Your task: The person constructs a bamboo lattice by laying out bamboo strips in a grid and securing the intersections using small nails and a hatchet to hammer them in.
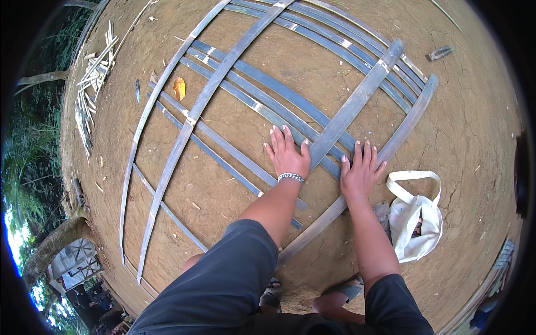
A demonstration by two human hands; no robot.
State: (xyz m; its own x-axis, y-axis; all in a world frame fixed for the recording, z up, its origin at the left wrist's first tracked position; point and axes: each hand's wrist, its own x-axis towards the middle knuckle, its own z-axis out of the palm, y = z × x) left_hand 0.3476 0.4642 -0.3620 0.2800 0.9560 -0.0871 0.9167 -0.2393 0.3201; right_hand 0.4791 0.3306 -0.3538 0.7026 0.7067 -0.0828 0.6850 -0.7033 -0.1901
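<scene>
A lattice of grey-brown split bamboo strips [215, 81] lies on the ground in front of me, long strips crossing over and under others. My left hand [289, 156], a chain bracelet at its wrist, rests with fingers spread at the crossing strips, beside the lower end of a wide bamboo strip [360, 103]. To its right, my right hand [360, 172] lies palm down with fingers apart. It is over the outer bamboo strip [410, 115] and the ends of the crossing ones. Neither hand grips anything; what lies under the palms is hidden.
A white cloth bag [416, 223] stands by my right forearm, next to a wooden block [382, 215]. Far left are a pile of pale cut sticks [89, 106], a knife-like blade [137, 91] and an orange leaf [179, 88]. A short wood piece [439, 53] lies at far right.
</scene>
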